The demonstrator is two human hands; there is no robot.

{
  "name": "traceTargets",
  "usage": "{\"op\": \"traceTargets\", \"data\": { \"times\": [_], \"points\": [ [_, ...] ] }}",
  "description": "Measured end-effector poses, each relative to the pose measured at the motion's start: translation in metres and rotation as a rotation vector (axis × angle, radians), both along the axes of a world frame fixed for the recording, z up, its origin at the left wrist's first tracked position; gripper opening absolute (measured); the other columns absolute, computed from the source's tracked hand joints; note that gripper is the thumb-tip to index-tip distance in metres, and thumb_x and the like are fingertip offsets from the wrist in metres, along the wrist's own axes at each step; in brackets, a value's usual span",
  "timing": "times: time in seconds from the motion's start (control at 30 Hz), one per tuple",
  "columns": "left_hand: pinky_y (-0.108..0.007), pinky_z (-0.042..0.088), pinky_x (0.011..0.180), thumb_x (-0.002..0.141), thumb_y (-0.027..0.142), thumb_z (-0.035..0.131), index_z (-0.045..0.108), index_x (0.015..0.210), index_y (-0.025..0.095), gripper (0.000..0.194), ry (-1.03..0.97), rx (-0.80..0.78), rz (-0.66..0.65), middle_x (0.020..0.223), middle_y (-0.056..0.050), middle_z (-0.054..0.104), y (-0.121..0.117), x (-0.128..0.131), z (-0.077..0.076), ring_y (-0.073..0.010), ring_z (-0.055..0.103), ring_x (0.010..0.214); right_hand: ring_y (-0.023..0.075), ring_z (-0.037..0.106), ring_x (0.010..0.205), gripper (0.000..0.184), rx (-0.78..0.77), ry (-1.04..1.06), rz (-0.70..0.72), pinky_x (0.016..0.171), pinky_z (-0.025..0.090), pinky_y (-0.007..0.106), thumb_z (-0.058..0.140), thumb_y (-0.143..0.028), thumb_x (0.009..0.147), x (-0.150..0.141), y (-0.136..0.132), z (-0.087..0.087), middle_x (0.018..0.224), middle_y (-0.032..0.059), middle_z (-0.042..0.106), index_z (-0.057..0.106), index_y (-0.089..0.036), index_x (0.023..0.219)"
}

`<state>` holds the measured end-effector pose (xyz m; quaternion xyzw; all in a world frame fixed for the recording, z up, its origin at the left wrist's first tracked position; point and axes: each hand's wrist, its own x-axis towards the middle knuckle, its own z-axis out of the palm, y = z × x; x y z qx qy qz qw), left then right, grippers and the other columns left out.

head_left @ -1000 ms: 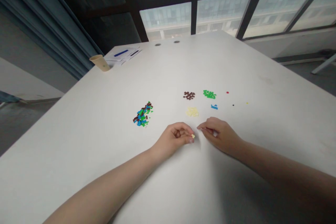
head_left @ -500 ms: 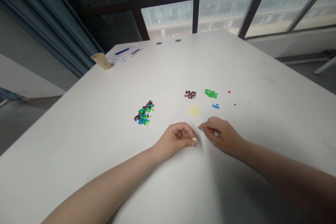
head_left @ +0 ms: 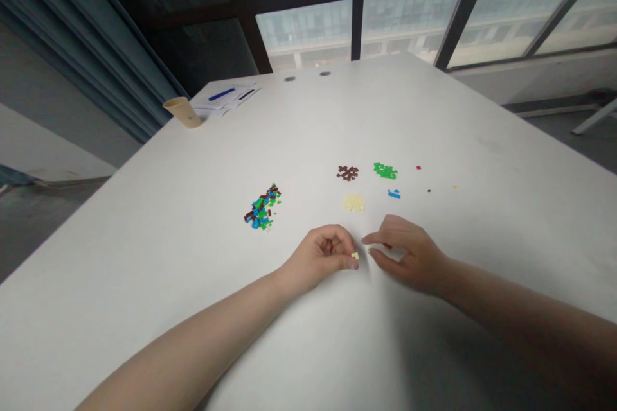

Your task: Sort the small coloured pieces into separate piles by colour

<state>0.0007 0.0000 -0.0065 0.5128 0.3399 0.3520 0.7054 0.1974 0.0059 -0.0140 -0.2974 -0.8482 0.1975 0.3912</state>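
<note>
Between thumb and fingertips, my left hand (head_left: 329, 250) pinches a small pale yellow building brick (head_left: 355, 255) just above the table. Close to its right, my right hand (head_left: 403, 250) has the index finger and thumb apart, with nothing visible between them. Beyond my hands lies a loose group of pale yellow bricks (head_left: 354, 203). Behind it are a brown group (head_left: 348, 173) and a green group (head_left: 385, 171), with a few blue bricks (head_left: 394, 194) nearer to my right hand.
A mixed pile of brown, blue and green bricks (head_left: 261, 209) lies left of centre. Single red (head_left: 418, 167), black (head_left: 429, 191) and yellow (head_left: 454, 187) pieces sit to the right. A paper cup (head_left: 183, 113) and papers with a blue pen (head_left: 222, 94) rest at the far left edge.
My right thumb and index finger have spread apart from a near pinch. My left hand still holds the pale yellow brick in about the same place.
</note>
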Motion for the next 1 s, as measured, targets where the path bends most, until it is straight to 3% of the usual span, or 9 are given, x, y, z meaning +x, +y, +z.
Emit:
{"op": "traceTargets", "data": {
  "times": [0.13, 0.37, 0.7, 1.0],
  "points": [
    [-0.020, 0.033, 0.055, 0.060, 0.023, 0.073, 0.053, 0.065, 0.014, 0.023, 0.025, 0.010, -0.015, 0.058, 0.003, 0.049, 0.0003, -0.0004, -0.0011, -0.0069, 0.044, 0.056, 0.0112, 0.042, 0.058, 0.014, 0.113, 0.027, 0.074, 0.057, 0.035, 0.026, 0.057, -0.012, 0.074, -0.0022, -0.0077, 0.0025, 0.060, -0.0010, 0.050, 0.058, -0.019, 0.087],
    [-0.022, 0.034, 0.056, 0.060, 0.025, 0.073, 0.054, 0.065, 0.014, 0.022, 0.065, 0.019, -0.047, 0.058, 0.002, 0.050, -0.0006, 0.0000, -0.0028, -0.0087, 0.046, 0.058, 0.0109, 0.044, 0.057, 0.016, 0.147, 0.080, 0.046, 0.056, 0.037, 0.025, 0.061, -0.018, 0.074, -0.0030, -0.0089, 0.0049, 0.059, -0.0011, 0.051, 0.058, -0.019, 0.090],
    [-0.021, 0.032, 0.054, 0.061, 0.025, 0.072, 0.051, 0.065, 0.014, 0.024, 0.109, -0.009, -0.078, 0.056, 0.004, 0.047, -0.0030, 0.0026, -0.0036, -0.0079, 0.044, 0.056, 0.0106, 0.044, 0.055, 0.009, 0.085, 0.050, 0.064, 0.055, 0.035, 0.024, 0.054, -0.015, 0.078, -0.0061, -0.0119, 0.0041, 0.055, -0.0013, 0.053, 0.061, -0.019, 0.084],
    [-0.020, 0.033, 0.055, 0.064, 0.025, 0.069, 0.053, 0.069, 0.013, 0.020, 0.114, 0.020, -0.018, 0.060, 0.003, 0.051, -0.0002, 0.0059, -0.0035, -0.0062, 0.043, 0.055, 0.0107, 0.045, 0.058, 0.004, -0.072, 0.016, 0.009, 0.057, 0.036, 0.023, 0.056, -0.016, 0.073, -0.0085, -0.0057, 0.0052, 0.057, -0.0019, 0.047, 0.059, -0.018, 0.074]
  ]
}}
